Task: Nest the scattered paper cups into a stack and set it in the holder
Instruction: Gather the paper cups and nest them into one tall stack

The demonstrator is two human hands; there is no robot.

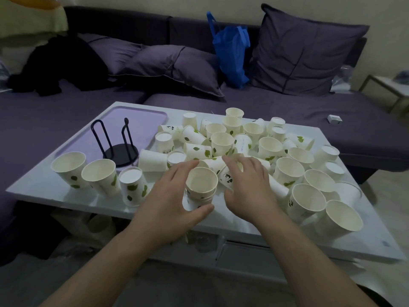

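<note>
Left hand (174, 198): thumb and fingers are curved round a short stack of nested cups (201, 185), upright, near the front edge of the bench (39, 187).
Right hand (247, 185): fingers are spread apart and lie over a fallen panda-print cup (228, 179), just beside the stack.
Loose cups (222, 140): many on the bench; upright, upside down or lying.
Holder (121, 154): black wire, left of the pile.

- A dark purple fabric sofa (287, 107) wrapped behind the glossy white tabletop (66, 193).
- Purple square cushions (305, 52) leaned on its back, a blue fabric bag (232, 54) between them.
- Black clothing (55, 63) lay heaped at its left.
- A cream wall (155, 5) rose behind, dimly lit.
- A small pale side table (395, 82) stood far right.
</note>
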